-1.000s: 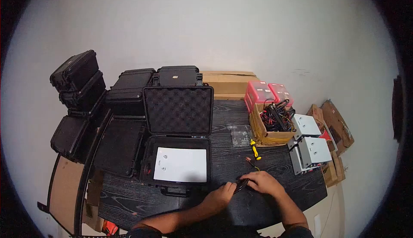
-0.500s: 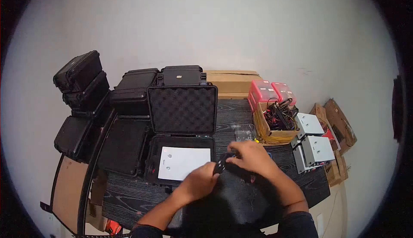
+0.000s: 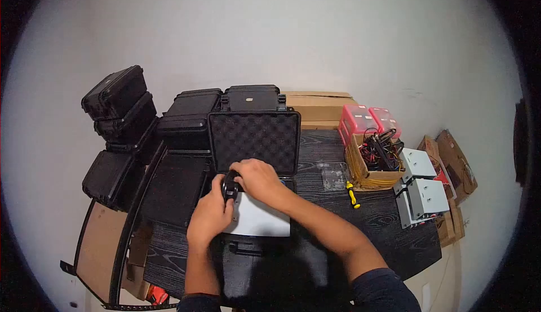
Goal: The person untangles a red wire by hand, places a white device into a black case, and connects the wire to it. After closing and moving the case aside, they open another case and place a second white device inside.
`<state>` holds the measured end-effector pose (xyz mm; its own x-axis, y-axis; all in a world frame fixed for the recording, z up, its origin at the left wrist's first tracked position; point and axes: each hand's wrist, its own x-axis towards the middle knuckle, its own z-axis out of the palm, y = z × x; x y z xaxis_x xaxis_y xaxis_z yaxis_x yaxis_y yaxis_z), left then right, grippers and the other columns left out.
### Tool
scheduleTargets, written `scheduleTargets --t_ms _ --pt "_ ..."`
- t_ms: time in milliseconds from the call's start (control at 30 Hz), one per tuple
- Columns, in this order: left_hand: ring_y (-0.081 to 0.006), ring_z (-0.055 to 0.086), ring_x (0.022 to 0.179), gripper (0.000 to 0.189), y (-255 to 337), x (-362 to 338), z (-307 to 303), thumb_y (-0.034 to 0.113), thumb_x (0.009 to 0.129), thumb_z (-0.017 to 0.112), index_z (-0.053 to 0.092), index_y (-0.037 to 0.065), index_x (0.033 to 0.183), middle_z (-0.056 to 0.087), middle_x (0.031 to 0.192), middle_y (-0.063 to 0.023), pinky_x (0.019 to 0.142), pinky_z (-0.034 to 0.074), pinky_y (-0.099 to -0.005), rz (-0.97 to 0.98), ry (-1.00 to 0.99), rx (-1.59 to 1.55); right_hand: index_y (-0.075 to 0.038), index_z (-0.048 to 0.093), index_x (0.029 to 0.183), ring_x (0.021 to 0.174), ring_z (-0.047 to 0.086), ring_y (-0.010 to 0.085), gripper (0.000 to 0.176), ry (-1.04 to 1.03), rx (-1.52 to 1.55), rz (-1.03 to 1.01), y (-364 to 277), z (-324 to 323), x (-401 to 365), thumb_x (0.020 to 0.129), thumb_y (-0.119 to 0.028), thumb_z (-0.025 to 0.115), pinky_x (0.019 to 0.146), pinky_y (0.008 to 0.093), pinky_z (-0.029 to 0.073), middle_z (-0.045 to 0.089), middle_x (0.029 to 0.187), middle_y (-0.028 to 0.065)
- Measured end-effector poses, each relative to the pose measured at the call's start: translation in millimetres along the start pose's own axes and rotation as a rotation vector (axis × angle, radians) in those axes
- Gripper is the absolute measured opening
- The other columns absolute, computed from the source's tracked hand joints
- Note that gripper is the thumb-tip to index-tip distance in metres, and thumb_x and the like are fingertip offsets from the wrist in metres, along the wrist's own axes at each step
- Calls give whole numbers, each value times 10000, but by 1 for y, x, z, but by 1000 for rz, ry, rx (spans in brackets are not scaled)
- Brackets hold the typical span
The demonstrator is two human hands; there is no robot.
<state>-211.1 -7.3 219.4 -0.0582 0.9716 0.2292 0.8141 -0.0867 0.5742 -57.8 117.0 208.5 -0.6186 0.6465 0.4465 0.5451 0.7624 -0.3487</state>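
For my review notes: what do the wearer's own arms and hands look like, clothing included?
The left hand and right hand are ungloved, with no watch or bracelet visible. The left sleeve and right sleeve are dark, possibly navy, ending near the elbows, without visible markings.

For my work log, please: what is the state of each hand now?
Left hand: closed, holding the black cable.
Right hand: closed, holding the same cable.
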Motion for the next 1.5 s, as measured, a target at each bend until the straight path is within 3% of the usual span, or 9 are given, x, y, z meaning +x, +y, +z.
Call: scheduleTargets --t_ms 67,500,767,967,1067,1167,1233,1400,1500 --pt "-551 661 1049 648 -13 6 -4 113 936 642 341 48 1506 689 1117 -358 900 527 -607 -37 13 31 -44 738 1094 994 716 392 258 89 88 -59 2 24 11 866 -158 779 854 498 584 734 988 187" --pt "-515 679 1062 557 -83 36 21 144 918 639 516 -30 1433 705 1116 -337 928 548 -555 -146 -33 79 -43 727 1234 986 744 396 340 -118 433 138 22 112 28 906 -133 743 876 485 586 766 1048 216" --pt "-447 653 1187 405 -105 48 44 129 949 612 656 -40 1314 710 1241 -247 1031 522 -486 182 332 3 -40 735 1226 1079 705 370 334 -82 346 24 38 129 21 910 -148 740 931 469 564 748 1104 178" --pt "-422 674 1120 299 -92 50 31 190 1047 553 728 -4 1192 732 1193 -228 977 529 -492 47 68 9 -70 761 1091 1079 664 350 212 27 82 -59 36 90 11 889 -121 727 941 461 548 671 1102 122" --pt "-416 672 1092 303 -108 54 42 203 1063 528 744 9 1148 745 1141 -216 962 523 -496 108 84 62 -63 726 976 1004 696 370 175 56 53 64 34 60 -4 873 -201 760 848 497 579 676 1029 139" --pt "-397 668 1096 301 -105 55 47 189 1066 515 749 14 1137 736 1161 -196 963 520 -488 111 84 180 -58 692 1021 929 712 385 449 -149 30 143 20 26 -39 839 -459 776 810 502 569 706 966 162" --pt "-390 664 1105 299 -111 58 55 185 1064 514 750 15 1137 726 1185 -190 969 517 -482 172 128 170 -51 679 1067 950 713 385 495 -139 11 146 9 24 -61 840 -480 777 820 508 568 712 981 173" --pt "-386 651 1146 297 -111 60 56 166 1059 512 736 4 1166 696 1255 -180 999 510 -476 143 42 80 -53 681 1160 972 713 394 372 -133 -49 89 27 46 -82 868 -282 715 827 512 571 699 1023 169" --pt "-386 639 1189 299 -109 57 53 151 1058 506 720 1 1203 700 1245 -181 1031 503 -473 135 60 20 -51 694 1144 938 716 390 271 46 111 115 34 32 -80 883 -70 621 822 501 585 704 1045 161"
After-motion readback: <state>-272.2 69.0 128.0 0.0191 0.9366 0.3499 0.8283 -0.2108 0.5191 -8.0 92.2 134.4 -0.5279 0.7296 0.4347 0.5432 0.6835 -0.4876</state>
